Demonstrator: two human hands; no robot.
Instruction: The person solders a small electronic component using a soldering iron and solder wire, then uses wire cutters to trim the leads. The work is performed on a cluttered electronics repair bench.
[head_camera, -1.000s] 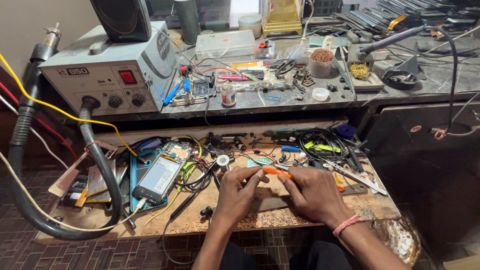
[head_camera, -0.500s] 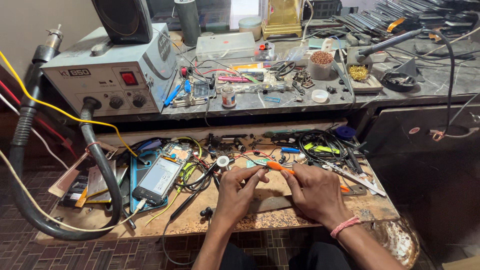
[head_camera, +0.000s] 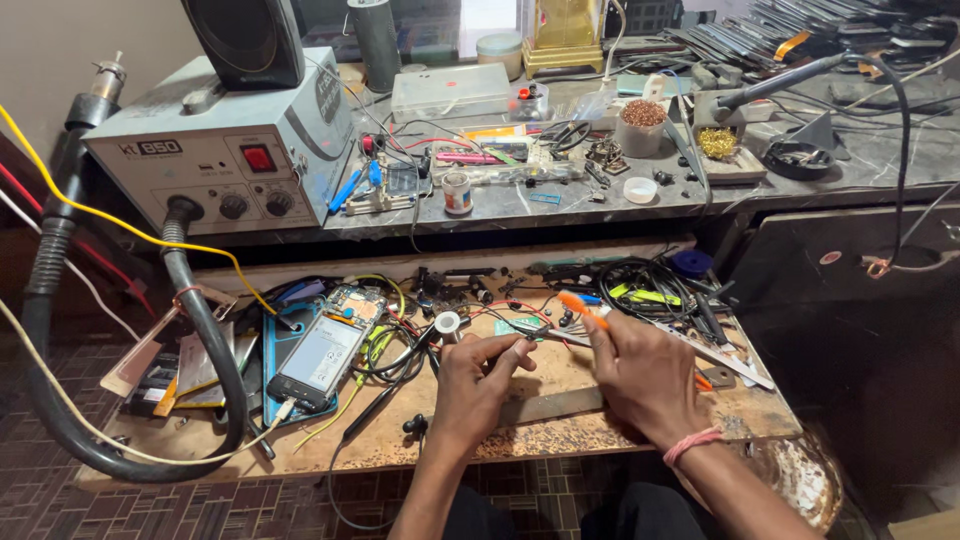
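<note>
Now, from the head view, I see my hands have drawn closer together than half a second ago. My left hand (head_camera: 478, 375) pinches a small dark part, too small to tell, over the wooden bench (head_camera: 560, 400). My right hand (head_camera: 640, 370) is closed on the orange tool (head_camera: 582, 308), whose tip has tilted up toward the cables (head_camera: 650, 285). Behind, the cup (head_camera: 642, 128) holds brownish bits and the tray (head_camera: 722, 152) holds a brass-coloured wad. The phone (head_camera: 318, 358) lies unmoved at left.
</note>
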